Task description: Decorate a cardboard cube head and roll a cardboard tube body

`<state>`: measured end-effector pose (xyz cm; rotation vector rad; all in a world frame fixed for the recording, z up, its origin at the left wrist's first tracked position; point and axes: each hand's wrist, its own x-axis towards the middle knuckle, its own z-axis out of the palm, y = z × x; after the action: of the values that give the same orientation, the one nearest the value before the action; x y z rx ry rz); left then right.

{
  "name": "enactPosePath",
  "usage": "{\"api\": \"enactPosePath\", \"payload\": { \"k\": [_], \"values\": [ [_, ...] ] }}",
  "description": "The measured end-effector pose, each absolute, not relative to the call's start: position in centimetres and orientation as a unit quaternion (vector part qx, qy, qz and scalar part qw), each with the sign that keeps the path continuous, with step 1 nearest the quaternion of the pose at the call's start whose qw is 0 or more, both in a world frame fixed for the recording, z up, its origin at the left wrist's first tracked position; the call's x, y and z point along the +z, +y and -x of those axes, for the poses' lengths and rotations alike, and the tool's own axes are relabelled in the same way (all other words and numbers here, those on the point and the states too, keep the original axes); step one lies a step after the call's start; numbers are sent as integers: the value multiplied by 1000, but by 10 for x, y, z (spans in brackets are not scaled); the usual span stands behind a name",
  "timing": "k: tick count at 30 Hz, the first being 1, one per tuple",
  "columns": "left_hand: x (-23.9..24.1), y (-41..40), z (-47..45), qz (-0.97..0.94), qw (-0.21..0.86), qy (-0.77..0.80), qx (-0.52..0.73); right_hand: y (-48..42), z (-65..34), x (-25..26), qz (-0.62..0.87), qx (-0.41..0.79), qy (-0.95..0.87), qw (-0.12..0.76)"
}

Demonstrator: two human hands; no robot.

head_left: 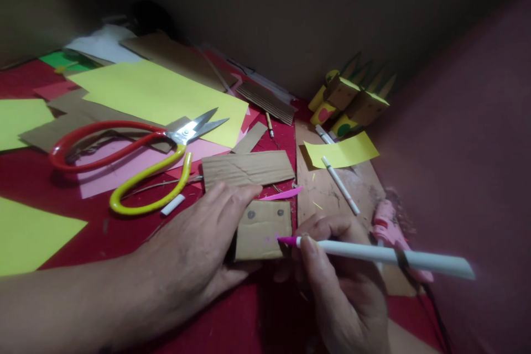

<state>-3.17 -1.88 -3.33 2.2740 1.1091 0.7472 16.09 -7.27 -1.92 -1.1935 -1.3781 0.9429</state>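
My left hand (pixel 215 227) grips the left side of a small cardboard box (pixel 261 240), its fingers along the top edge and its thumb underneath. Two dark dots mark the upper part of the box's face, with faint pink marks lower down. A felt-tip pen (pixel 365 251) with a white barrel and magenta tip is pinched in my right hand (pixel 332 271). Its tip meets the face of the box near the pink marks, or hovers just over it; I cannot tell which. Behind the box lies a pink strip (pixel 284 194), beside a flat cardboard piece (pixel 249 168).
Large scissors (pixel 178 138) with red and yellow handles lie open on yellow paper (pixel 166 94) at left. A pink glue gun (pixel 388 224) rests at right, near a white pen (pixel 340 185) on a wooden board (pixel 309 199). Decorated cardboard figures (pixel 352 97) stand behind.
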Motion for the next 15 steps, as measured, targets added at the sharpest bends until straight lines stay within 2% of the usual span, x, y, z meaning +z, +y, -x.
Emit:
{"api": "enactPosePath", "payload": {
  "k": [6, 15],
  "values": [
    [-33, -20, 33, -835, 254, 402, 276, -71, -158, -12, 484, 412, -506, 583],
    [-36, -18, 32, -834, 246, 405, 282, -73, -160, -19, 493, 399, -541, 553]
  ]
}}
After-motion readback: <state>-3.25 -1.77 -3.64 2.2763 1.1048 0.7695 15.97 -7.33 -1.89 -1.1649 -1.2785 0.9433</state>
